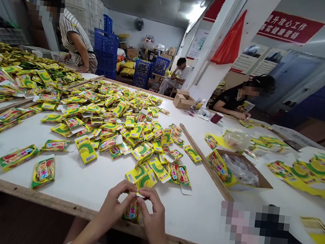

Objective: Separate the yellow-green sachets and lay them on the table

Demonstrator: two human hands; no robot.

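Both my hands meet at the near edge of the white table [97,181]. My left hand [115,204] and my right hand [152,213] pinch the top of one small yellow and green packet [132,211], which hangs upright between them. The fingers of both hands are closed on its upper edge. Just beyond my fingertips lie more of the same packets [144,175], the near fringe of a large loose pile [112,120] that spreads across the middle of the table.
A wooden strip [205,162] runs diagonally on the right, beside an open cardboard box [242,170] holding clear plastic. More packets cover the left table [15,77]. Three other people work at the far side. Blue crates [104,49] are stacked behind.
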